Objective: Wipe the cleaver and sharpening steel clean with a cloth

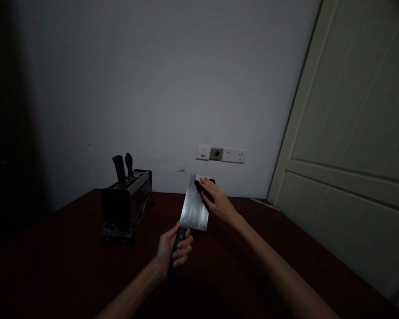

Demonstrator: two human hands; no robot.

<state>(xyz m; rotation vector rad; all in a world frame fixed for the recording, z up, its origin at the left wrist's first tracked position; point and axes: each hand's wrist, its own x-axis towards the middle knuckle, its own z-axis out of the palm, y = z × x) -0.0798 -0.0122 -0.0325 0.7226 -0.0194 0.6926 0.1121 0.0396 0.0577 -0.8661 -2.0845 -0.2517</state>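
A cleaver [195, 208] with a broad, shiny metal blade is held up over the table, its blade pointing away from me. My left hand [174, 249] is wrapped around its black handle [180, 241]. At the far right part of the blade, my right hand [218, 200] presses a dark, cloth-like piece [204, 193] against the metal, fingers stretched over it. A small whitish patch shows beside the fingertips; what it is I cannot make out. The dim light hides the piece's exact shape.
To the left on the dark red table [219, 266] stands a knife block [126, 206] with two black handles sticking up. Wall sockets [233, 155] are on the white wall behind. A pale panelled door [346, 133] rises along the right side.
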